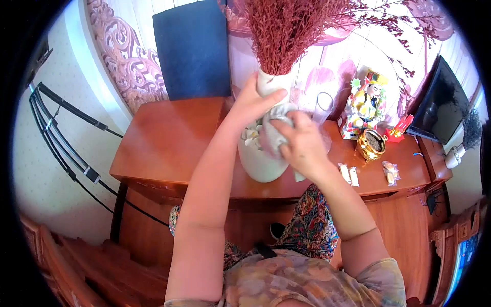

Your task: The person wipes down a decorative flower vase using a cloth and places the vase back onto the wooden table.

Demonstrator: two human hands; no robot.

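A tall white vase (263, 166) with raised flowers on its side stands at the front of the wooden cabinet, filled with dried reddish stems (286, 30). My left hand (255, 102) is wrapped round the vase's neck, just below the rim. Bunched in my right hand (304, 143) is a grey-white cloth (276, 130), pressed against the front of the vase below the neck. The cloth and my right fingers hide part of the raised flowers.
On the cabinet (163, 138), a colourful figurine (365, 107), a gold pot (371, 145) and small wrapped snacks (349, 174) sit right of the vase. Behind stands a dark panel (192, 51); a clear glass (322, 107) is close by. A tripod (66, 148) is at left, a monitor (440, 102) at right.
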